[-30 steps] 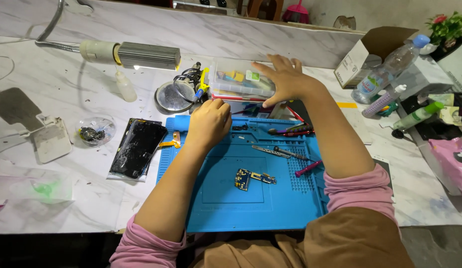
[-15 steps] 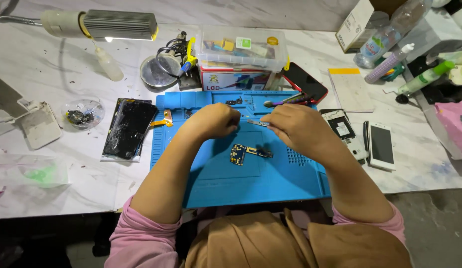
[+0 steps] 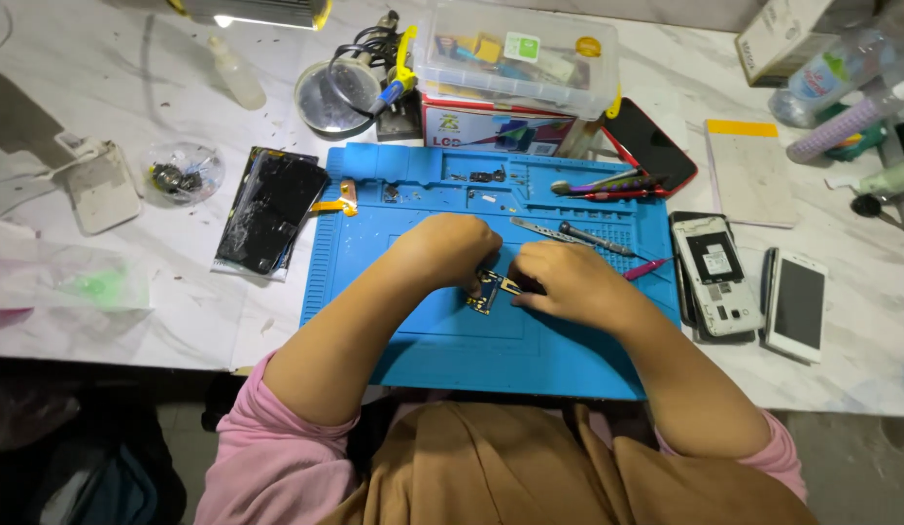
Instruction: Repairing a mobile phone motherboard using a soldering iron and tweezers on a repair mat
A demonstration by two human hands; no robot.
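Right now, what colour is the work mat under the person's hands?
Bright blue. The work mat shows plainly in the head view, the only one here.

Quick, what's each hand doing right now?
Left hand: curled, fingertips on the small circuit board.
Right hand: closed, pinching that board's other edge.

Lighting: a lamp at the top edge is the visible source, throwing bright, even light over the pale counter and the blue mat, with glare on the round dish and the cracked dark screen. Soft shadows fall under the left hand and right hand; the space below the counter's near edge is dark. Focus sharp at centre, wide-angle stretch towards the corners, and the bottles top right look slightly soft, possibly blur.
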